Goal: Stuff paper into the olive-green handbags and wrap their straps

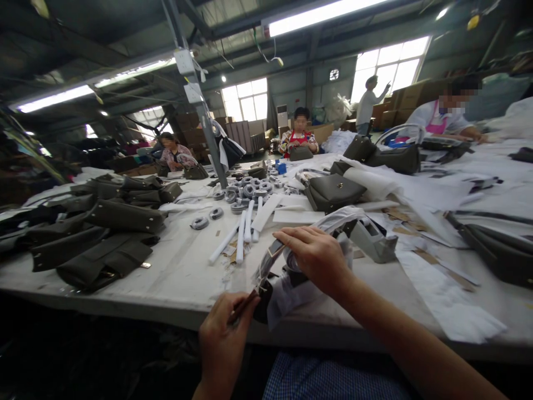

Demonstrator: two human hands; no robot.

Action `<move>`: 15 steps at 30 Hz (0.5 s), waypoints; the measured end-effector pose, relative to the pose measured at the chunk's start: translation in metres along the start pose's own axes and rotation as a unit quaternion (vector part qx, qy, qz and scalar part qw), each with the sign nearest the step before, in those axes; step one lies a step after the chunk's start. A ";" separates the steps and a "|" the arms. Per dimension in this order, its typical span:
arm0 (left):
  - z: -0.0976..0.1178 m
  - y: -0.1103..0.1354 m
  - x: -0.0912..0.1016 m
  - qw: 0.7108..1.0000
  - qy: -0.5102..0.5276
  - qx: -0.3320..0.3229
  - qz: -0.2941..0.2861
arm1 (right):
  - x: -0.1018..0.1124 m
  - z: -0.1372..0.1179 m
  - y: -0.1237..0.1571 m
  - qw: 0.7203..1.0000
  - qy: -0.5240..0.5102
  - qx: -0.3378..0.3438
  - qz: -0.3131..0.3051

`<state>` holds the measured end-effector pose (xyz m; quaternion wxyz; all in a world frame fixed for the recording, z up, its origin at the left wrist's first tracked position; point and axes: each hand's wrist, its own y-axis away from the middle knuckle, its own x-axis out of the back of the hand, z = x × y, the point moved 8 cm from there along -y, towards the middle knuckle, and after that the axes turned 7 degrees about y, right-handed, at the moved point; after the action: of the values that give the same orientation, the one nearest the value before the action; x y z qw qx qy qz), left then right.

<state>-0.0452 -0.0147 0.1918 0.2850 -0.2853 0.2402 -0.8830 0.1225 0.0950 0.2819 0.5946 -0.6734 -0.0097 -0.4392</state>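
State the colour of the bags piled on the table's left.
Dark olive-grey bags, clearest in the head view.

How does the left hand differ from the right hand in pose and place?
The left hand is curled, pinching the lower end of the dark strap; the right hand, palm down, holds its upper end. The left hand is at the edge of the table; the right hand is farther in. Both are bare and on one strap.

No readable text, seemingly.
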 end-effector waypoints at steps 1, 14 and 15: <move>0.003 0.006 -0.004 1.000 -0.011 -0.017 -0.008 | 0.000 -0.001 -0.001 1.000 -0.001 0.000 -0.001; -0.068 0.013 -0.046 0.987 0.092 0.131 -0.028 | -0.005 0.018 0.000 0.988 -0.140 -0.065 -0.006; -0.074 0.013 -0.053 0.985 0.079 0.150 -0.044 | -0.001 0.018 0.002 0.987 -0.149 -0.061 0.005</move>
<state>-0.0518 0.0293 0.1115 0.2654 -0.1786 0.1142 -0.9405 0.1335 0.1090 0.2811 0.5464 -0.7664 -0.0683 -0.3308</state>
